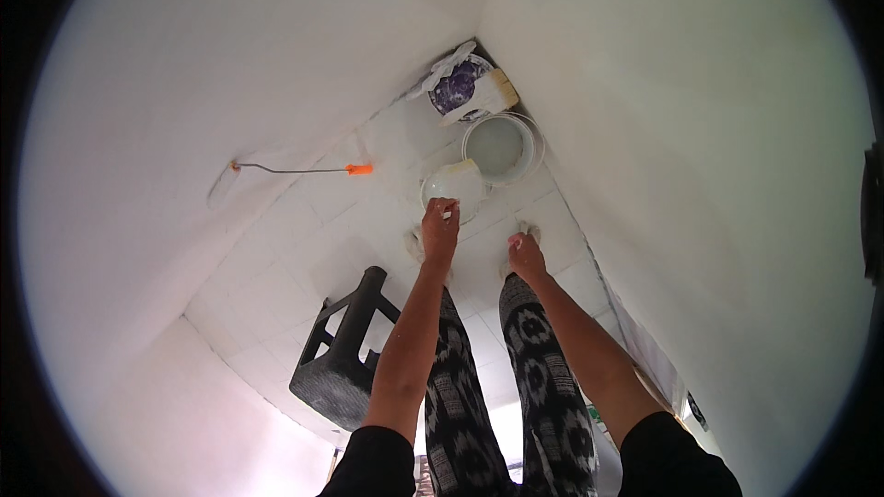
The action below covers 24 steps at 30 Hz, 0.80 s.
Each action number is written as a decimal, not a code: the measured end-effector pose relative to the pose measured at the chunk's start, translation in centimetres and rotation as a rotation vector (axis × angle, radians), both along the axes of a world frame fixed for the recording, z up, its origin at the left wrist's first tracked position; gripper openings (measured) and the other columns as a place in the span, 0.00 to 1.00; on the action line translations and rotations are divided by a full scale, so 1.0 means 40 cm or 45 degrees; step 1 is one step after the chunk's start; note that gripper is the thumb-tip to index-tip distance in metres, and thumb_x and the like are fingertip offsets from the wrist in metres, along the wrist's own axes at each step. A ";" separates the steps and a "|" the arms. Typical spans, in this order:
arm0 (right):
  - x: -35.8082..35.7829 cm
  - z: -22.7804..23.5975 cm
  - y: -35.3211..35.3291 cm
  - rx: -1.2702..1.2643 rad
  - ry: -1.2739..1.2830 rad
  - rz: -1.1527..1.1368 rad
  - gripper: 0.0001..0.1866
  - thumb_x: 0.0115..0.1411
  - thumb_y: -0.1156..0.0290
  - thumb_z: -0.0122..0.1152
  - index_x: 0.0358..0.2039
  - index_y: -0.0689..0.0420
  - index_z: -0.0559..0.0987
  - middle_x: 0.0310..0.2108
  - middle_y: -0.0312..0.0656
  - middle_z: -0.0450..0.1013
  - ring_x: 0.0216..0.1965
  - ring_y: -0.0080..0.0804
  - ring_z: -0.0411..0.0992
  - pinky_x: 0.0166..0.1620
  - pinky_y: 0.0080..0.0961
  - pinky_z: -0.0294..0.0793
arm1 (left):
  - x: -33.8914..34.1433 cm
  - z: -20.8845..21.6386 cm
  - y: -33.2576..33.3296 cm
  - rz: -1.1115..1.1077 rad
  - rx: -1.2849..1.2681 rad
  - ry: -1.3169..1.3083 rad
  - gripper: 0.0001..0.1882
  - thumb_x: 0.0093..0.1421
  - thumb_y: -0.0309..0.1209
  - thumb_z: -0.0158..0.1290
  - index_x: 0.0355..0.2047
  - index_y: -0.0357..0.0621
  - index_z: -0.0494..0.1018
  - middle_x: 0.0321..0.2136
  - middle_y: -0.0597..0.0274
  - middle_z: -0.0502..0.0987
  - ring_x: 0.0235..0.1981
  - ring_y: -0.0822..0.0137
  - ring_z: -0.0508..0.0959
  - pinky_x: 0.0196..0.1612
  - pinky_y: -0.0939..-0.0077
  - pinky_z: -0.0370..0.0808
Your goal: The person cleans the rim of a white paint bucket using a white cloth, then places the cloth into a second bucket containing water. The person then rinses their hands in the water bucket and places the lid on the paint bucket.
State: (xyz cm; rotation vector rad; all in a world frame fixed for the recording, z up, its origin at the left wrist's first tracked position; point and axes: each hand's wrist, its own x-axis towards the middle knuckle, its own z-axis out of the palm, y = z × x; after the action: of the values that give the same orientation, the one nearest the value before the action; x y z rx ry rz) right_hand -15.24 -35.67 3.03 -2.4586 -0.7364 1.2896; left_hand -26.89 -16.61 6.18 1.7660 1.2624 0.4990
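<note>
My left hand (440, 230) is in the middle, its fingers closed around something small and white that I cannot make out. Just beyond it, on the floor, sits a white tub (429, 191) with whitish contents and a pale yellowish edge, perhaps bristles, at its far rim. My right hand (527, 260) hangs above my right foot, fingers curled in, with nothing visible in them. Behind the tub stands a white bucket (531, 166) of greyish-white liquid. Farther back, a wide paintbrush (497, 92) with pale bristles lies across a purple-and-white paint-smeared container (453, 90).
A paint roller (304, 170) with an orange handle leans at the left wall (203, 64). A black plastic stool (341, 359) lies on its side, left of my legs. The right wall (681, 129) meets the left one behind the containers. Pale tiles cover the floor (322, 230).
</note>
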 end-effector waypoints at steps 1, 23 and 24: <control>0.004 -0.012 0.005 0.004 -0.015 -0.004 0.11 0.59 0.67 0.50 0.41 0.52 0.74 0.38 0.47 0.70 0.41 0.46 0.73 0.46 0.41 0.72 | 0.024 0.005 0.008 -0.049 0.015 -0.010 0.04 0.56 0.20 0.55 0.31 0.38 0.71 0.29 0.54 0.74 0.31 0.59 0.79 0.34 0.69 0.76; 0.007 -0.337 0.125 0.194 0.036 -0.100 0.10 0.58 0.70 0.50 0.41 0.56 0.73 0.39 0.52 0.70 0.42 0.50 0.71 0.46 0.41 0.70 | 0.279 -0.360 0.148 -0.665 0.053 0.545 0.09 0.60 0.34 0.49 0.37 0.44 0.72 0.35 0.53 0.75 0.32 0.51 0.79 0.36 0.58 0.78; 0.004 -0.351 0.122 0.159 0.042 -0.107 0.10 0.58 0.70 0.50 0.41 0.56 0.73 0.39 0.52 0.70 0.42 0.50 0.71 0.46 0.42 0.71 | 0.289 -0.345 0.151 -0.693 0.091 0.572 0.10 0.60 0.34 0.49 0.38 0.44 0.72 0.34 0.53 0.75 0.32 0.51 0.79 0.35 0.58 0.78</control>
State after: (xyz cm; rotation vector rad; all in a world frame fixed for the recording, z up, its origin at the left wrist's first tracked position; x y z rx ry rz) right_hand -15.08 -30.79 -11.00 -2.3378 -0.6760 1.2129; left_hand -15.35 -10.57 -7.63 2.2548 0.9865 -0.1769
